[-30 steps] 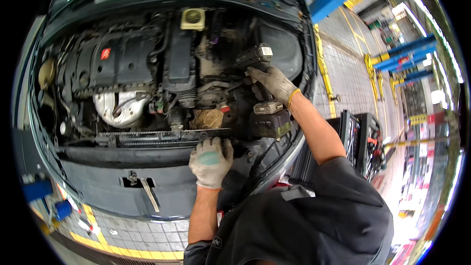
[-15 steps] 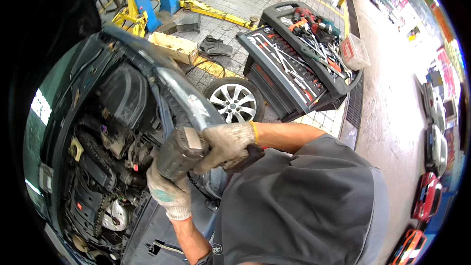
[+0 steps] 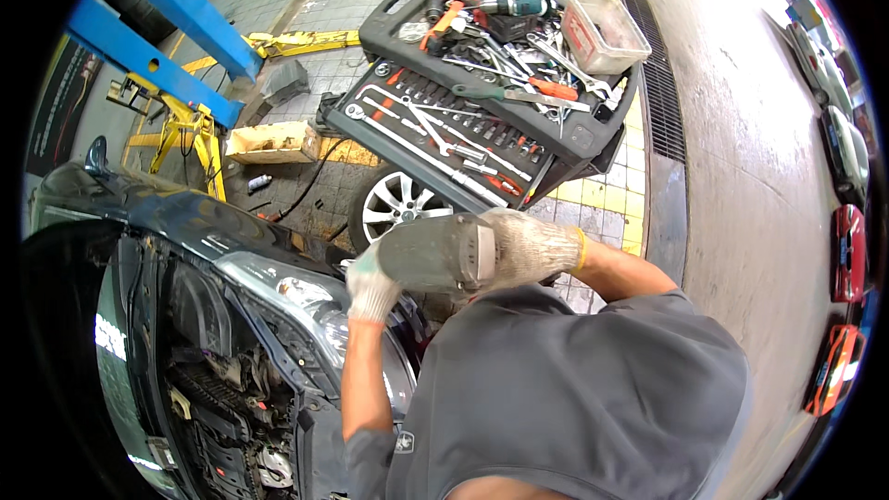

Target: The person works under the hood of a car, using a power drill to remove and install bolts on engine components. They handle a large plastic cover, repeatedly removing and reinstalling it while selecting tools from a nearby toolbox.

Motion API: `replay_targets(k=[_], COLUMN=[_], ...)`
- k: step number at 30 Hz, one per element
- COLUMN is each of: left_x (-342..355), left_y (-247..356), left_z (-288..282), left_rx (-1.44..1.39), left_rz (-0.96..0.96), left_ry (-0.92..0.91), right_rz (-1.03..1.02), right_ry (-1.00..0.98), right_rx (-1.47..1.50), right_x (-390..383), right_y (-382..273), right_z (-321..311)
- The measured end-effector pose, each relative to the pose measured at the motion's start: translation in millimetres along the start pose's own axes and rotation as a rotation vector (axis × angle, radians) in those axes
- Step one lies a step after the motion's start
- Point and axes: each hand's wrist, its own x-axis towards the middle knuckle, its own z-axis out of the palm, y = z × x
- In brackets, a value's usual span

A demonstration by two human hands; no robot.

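In front of my chest I hold a bulky dark grey power tool (image 3: 421, 252) with a pale end cap toward the right; its exact kind does not show. My right hand (image 3: 532, 245), in a knitted off-white glove with a yellow cuff, is closed round it at the capped end. My left hand (image 3: 370, 285), gloved too, grips its other end, with the fingers partly hidden behind the body. Below and left of the hands is the dark car's headlight (image 3: 287, 285). Just beyond the tool lies an alloy wheel (image 3: 394, 199), partly covered.
A tool cart (image 3: 579, 134) stands ahead, its open drawer (image 3: 407, 143) full of wrenches and sockets. On top are a teal drill (image 3: 514, 5) and a clear plastic box (image 3: 602, 32). A blue lift post (image 3: 190, 9), yellow lift arm (image 3: 310, 42) and wooden box (image 3: 273, 143) are at left.
My view has swung toward the tool cart. Both hands have lifted the power tool away from the engine bay, to the right, and turned it more level.
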Motion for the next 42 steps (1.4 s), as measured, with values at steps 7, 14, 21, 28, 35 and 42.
replay_targets(k=[7,14,21,28,35,42], left_x=[118,133,188,309,323,302], left_y=[25,17,-22,-91,-129,-145], left_z=[99,105,62,62,84,103], left_rx=[0.207,0.324,-0.026,-0.271,-0.124,0.172], left_rz=[0.057,0.090,-0.057,-0.372,-0.160,-0.007], left_ry=[-0.436,-0.587,-0.382,0.080,0.056,0.035], right_rz=[0.407,0.851,0.977,1.028,1.228,1.442], right_ry=[0.245,0.556,0.788,0.936,1.077,1.055], right_rx=[-0.086,0.028,0.188,0.239,0.279,0.413], right_x=[-68,-144,-173,-181,-225,-257], right_y=[81,135,143,166,199,221], right_z=[2,17,44,85,139,184])
